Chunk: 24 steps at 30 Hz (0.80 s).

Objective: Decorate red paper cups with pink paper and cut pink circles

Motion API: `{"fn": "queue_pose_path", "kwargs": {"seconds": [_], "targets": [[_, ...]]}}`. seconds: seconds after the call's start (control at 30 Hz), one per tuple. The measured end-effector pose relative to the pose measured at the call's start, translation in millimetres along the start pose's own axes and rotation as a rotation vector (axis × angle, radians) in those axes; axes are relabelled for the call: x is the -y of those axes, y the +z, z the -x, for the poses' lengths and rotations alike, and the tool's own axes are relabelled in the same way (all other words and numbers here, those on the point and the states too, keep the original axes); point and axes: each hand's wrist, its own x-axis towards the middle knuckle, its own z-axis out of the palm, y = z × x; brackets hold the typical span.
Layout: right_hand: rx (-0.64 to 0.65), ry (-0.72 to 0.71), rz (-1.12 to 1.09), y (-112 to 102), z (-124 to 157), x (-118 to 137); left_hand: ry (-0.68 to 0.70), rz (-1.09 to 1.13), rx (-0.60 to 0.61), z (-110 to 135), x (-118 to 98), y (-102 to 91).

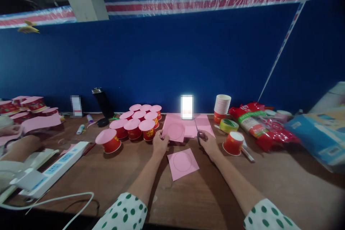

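Note:
My left hand is closed on the edge of a pink paper square that has a circle drawn on it. To its right, my right hand grips scissors by the handles, the blades pointing away from me. Behind both hands lies a larger pink sheet, partly covered by the held square. Between my forearms, a second pink square with a drawn circle rests flat on the table. Left of my left hand stand several red paper cups topped with pink paper discs.
A lit phone leans upright at the back. On the right are stacked paper cups, yellow-green tape, a red cup, and red plastic packages. A power strip, a black flask and another person's arm are left.

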Motion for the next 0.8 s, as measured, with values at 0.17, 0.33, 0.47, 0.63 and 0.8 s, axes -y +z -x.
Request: {"fn": "queue_pose_path", "kwargs": {"seconds": [0.17,0.33,0.47,0.63,0.8], "targets": [[0.022,0.074,-0.100,6,4,3,-0.056,0.055,0.028,2,-8,2.6],[0.048,0.144,-0.186,10,8,4,-0.139,0.110,0.101,7,-9,5.9],[0.034,0.173,-0.243,8,6,-1,-0.188,0.119,0.169,7,-9,8.0],[-0.027,0.142,-0.285,5,-2,-6,-0.223,0.080,0.259,4,-12,19.8],[-0.106,0.162,-0.312,4,-7,-5,-0.225,0.033,0.344,5,-14,31.9]]}}
